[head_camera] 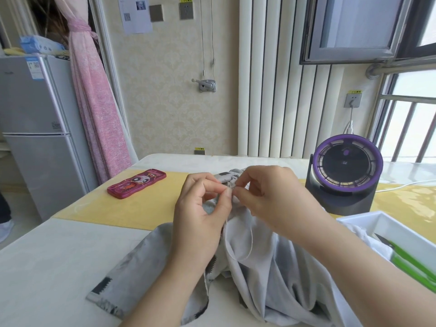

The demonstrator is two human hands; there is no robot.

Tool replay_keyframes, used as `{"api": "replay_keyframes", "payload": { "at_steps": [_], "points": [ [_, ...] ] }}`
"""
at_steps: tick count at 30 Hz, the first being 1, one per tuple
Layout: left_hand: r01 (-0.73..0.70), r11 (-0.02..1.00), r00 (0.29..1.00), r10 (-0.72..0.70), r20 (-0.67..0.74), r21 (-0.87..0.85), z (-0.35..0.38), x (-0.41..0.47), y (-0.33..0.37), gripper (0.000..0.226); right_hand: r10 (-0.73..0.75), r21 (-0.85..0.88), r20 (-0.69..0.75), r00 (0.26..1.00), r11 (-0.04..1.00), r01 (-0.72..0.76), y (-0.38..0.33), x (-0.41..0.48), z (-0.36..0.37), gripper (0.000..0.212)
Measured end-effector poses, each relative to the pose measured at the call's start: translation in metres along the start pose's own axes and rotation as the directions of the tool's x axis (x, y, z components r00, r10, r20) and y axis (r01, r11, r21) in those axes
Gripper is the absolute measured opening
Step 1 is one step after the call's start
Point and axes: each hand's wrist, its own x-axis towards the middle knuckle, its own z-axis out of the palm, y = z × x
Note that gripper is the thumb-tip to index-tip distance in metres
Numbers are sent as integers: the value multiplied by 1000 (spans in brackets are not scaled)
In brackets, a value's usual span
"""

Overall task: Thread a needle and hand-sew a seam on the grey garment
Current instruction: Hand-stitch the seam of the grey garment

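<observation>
The left hand (200, 208) and the right hand (271, 197) both pinch a lifted fold of the grey garment (266, 274), which lies on the surface (59, 256) toward 6 o'clock, and a loop of thread (250, 244) hangs there, so the sewing seems begun but the seam is not finished.

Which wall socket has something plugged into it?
The window-side socket above the purple fan: a white cable hangs from it. The high socket and the low socket behind the table look empty.
</observation>
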Motion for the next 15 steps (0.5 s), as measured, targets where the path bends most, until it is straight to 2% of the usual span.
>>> {"api": "replay_keyframes", "payload": {
  "at_steps": [3, 6, 9, 12, 15],
  "points": [
    [101, 992, 993, -105, -48, -70, -1, 1, 0, 18, 30, 158, 46, 998, 987, -37, 0, 0, -7, 11],
    [152, 982, 984, -162, -77, -113, -2, 1, 4, 17, -10, 362, 198, 980, 930, -64, -1, 0, -18, 8],
    [170, 973, 978, -186, -95, -155, -3, 2, 5, 17, -79, 421, 304, 949, 905, -60, -1, -1, -27, 4],
    [175, 968, 977, -193, -89, -178, -2, 1, 7, 17, -109, 432, 272, 956, 902, -20, 1, 0, -28, 4],
    [156, 970, 985, -168, -49, -187, 1, -1, 10, 15, -115, 396, 131, 985, 917, 55, 4, 1, -15, 11]
  ]
}}
